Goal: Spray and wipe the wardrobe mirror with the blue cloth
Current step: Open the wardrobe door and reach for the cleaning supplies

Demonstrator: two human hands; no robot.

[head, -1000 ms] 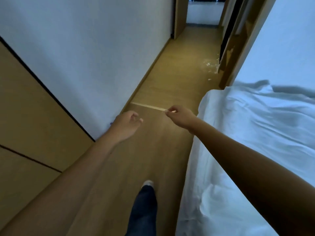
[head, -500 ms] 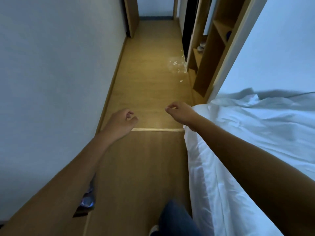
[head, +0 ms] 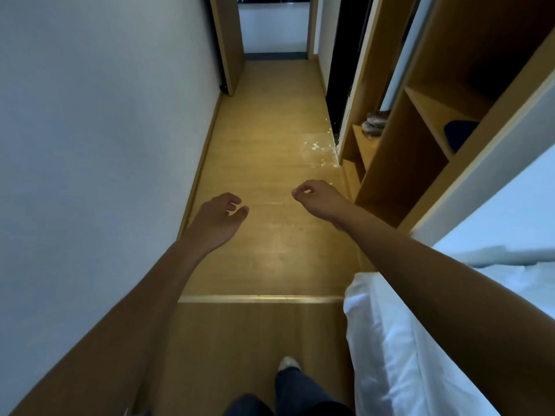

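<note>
Both arms reach forward over a narrow wooden floor (head: 270,241). The left hand (head: 217,219), a little left of the frame centre, holds nothing; its fingers are loosely curled with a gap between thumb and fingers. The right hand (head: 318,198), just right of centre, also holds nothing; its fingers are curled more, with the thumb tip near the forefinger. The two hands are apart and touch nothing. The wardrobe mirror, the spray and the blue cloth cannot be seen in this view. A white wall (head: 99,139) fills the left side of the frame. At the upper right stands an open wooden shelf unit (head: 399,163); a dark blue item (head: 459,133) lies in one compartment, and grey shoes (head: 374,123) sit on a lower shelf. White bedding (head: 399,355) is at the lower right. White specks (head: 315,147) lie on the floor near the shelf base. No writing or label can be read.
</note>
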